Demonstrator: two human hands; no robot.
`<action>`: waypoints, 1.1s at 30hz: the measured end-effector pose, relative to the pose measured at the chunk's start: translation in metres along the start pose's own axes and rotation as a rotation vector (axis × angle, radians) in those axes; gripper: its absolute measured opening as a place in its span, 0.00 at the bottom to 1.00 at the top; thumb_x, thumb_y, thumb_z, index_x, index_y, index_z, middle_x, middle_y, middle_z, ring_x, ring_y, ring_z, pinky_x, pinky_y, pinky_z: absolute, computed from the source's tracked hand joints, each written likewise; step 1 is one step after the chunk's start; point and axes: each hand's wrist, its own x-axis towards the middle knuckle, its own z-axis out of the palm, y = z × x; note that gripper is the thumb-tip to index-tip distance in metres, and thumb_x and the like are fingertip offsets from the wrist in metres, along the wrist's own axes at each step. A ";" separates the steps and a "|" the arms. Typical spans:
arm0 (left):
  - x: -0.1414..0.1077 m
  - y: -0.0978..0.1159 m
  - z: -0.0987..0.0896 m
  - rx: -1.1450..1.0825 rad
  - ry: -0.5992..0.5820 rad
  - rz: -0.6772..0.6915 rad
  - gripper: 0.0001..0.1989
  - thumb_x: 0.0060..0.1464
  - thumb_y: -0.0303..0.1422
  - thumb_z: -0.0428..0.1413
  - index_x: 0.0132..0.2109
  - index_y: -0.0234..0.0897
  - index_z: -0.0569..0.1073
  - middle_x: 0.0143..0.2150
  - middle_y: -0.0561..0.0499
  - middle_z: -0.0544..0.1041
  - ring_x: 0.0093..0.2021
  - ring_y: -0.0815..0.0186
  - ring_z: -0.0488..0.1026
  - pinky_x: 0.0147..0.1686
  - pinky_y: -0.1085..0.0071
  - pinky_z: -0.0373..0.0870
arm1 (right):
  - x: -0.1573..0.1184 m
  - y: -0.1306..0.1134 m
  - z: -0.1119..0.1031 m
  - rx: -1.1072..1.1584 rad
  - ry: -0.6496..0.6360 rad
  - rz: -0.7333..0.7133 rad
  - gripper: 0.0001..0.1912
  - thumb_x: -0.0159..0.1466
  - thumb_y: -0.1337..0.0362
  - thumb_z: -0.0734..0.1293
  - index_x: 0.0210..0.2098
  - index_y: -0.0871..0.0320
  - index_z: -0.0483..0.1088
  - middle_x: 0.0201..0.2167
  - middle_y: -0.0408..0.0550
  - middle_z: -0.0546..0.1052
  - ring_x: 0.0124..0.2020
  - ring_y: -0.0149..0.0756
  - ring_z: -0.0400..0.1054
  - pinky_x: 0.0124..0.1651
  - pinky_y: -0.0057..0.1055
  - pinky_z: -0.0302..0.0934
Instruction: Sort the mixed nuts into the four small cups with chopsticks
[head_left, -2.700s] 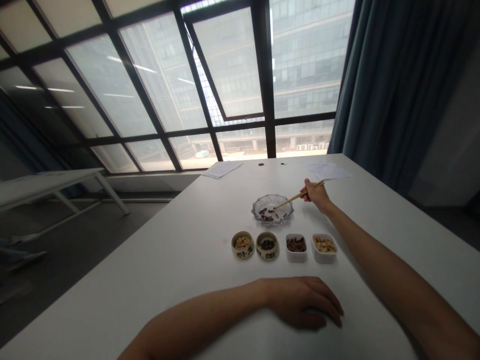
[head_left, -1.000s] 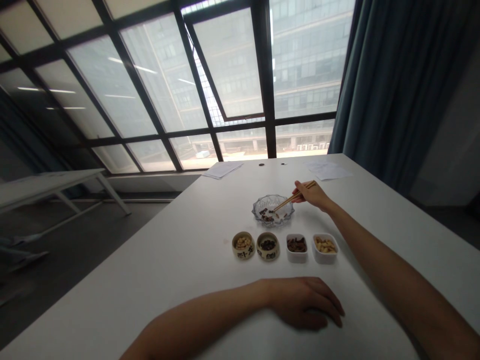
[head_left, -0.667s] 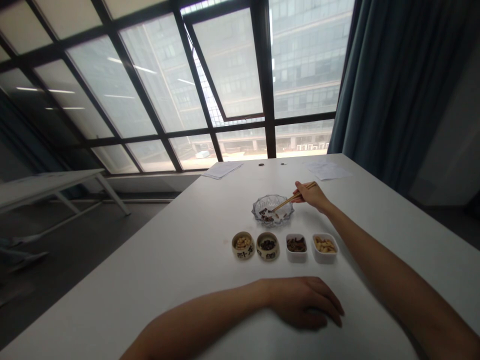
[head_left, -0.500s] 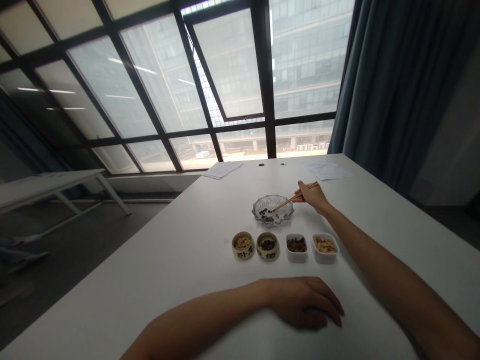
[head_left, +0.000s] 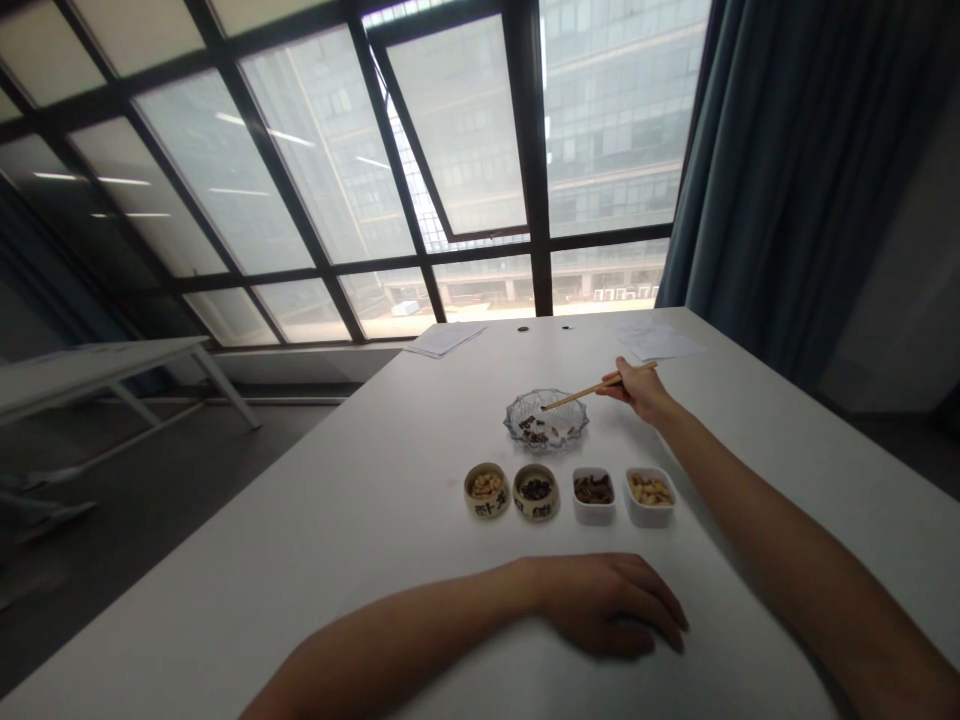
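Observation:
My right hand (head_left: 634,390) is closed around a pair of chopsticks (head_left: 592,389). Their tips are over a clear glass bowl (head_left: 509,424) with a scalloped rim, and a small dark piece seems to be at the tips. Dark brown bits (head_left: 534,432) lie in the bowl. My left hand (head_left: 611,605) lies palm down on the table, fingers loosely spread, holding nothing. Between the hands stand two round beige cups with dark lettering, one of pale nuts (head_left: 487,486), one of dark pieces (head_left: 536,490). Beside them are white dishes of brown strips (head_left: 593,488) and pale pieces (head_left: 649,490).
The white table (head_left: 360,500) extends toward the windows. Papers lie on its far left (head_left: 444,340) and far right (head_left: 660,340). A blue curtain (head_left: 765,200) hangs at the right. Another white table (head_left: 112,370) stands at the left.
My right hand has shifted slightly right and the chopstick tips have lifted from the dark bits in the glass bowl. My left hand and the small containers have stayed put.

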 end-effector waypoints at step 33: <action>0.002 -0.001 -0.001 -0.038 -0.020 -0.040 0.17 0.63 0.34 0.51 0.53 0.32 0.77 0.60 0.40 0.77 0.64 0.62 0.72 0.71 0.69 0.60 | -0.018 -0.006 0.011 -0.143 -0.231 -0.237 0.22 0.73 0.63 0.68 0.24 0.66 0.74 0.19 0.56 0.79 0.18 0.37 0.78 0.23 0.23 0.74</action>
